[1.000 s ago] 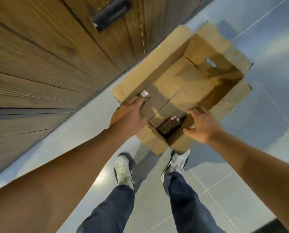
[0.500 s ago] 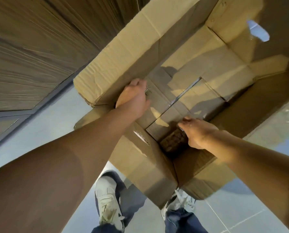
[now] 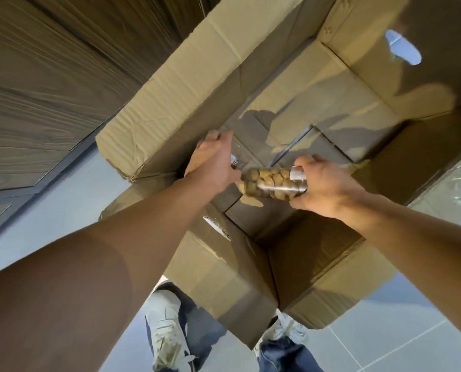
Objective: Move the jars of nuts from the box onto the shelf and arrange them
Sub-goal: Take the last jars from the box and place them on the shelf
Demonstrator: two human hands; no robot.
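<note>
Jar of nuts (image 3: 273, 183) lying sideways over the open cardboard box (image 3: 170, 84), clamped at its capped end in the right hand (image 3: 323, 183), fingers curled round it. Left hand (image 3: 213, 165) deeper in the box beside the near wall, fingers curled on a second clear jar (image 3: 236, 162), mostly hidden. White shoes (image 3: 167, 336) on grey tiled floor (image 3: 401, 342) below.

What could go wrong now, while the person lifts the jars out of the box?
1. The right hand holds the jar of nuts on its side by one end; it might slip and drop back into the box.
2. The left hand grips a second jar that is mostly hidden, so that hold may be unsure.
</note>
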